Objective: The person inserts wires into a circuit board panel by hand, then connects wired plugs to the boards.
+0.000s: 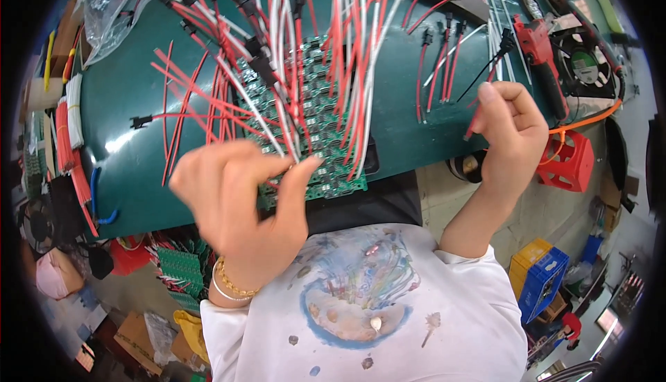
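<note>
My left hand [239,198], slightly blurred, bends over the lower left of a green circuit board panel [338,186]. Its thumb and index finger come together round the lower end of a wire [283,152] at the board; the exact contact is hard to see. Many red and white wires [364,70] rise from the panel, some ending in black plugs [261,63]. Off to the right, my right hand [512,132] is closed on a connector lead [474,123]. The lead's red end sticks out below the fingers, and a black plug [507,41] shows above them.
Several loose connector leads [444,70] lie on the green table [409,136] left of my right hand. Beyond it are a red-handled tool [535,44] and a small fan [585,66]. Wire bundles [75,115] line the left edge. A red stool [570,160] stands below on the right.
</note>
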The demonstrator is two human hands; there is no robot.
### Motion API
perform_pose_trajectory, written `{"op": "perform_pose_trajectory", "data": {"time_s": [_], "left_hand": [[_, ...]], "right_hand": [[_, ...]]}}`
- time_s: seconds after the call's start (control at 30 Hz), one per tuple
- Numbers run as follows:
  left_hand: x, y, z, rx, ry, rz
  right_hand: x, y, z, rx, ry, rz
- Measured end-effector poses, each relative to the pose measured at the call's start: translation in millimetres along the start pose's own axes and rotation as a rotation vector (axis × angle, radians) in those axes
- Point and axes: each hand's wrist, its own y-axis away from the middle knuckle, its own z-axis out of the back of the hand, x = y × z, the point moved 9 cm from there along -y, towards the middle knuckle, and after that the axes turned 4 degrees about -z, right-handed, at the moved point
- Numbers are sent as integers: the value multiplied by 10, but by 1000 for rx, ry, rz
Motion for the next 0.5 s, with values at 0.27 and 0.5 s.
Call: {"op": "perform_pose_trajectory", "data": {"time_s": [0.27, 0.5], "left_hand": [[-247, 25, 65, 82, 366, -127], [-368, 62, -185, 164, 553, -129]], "right_hand": [[221, 128, -32, -97, 267, 286], [204, 4, -404, 37, 633, 526]]}}
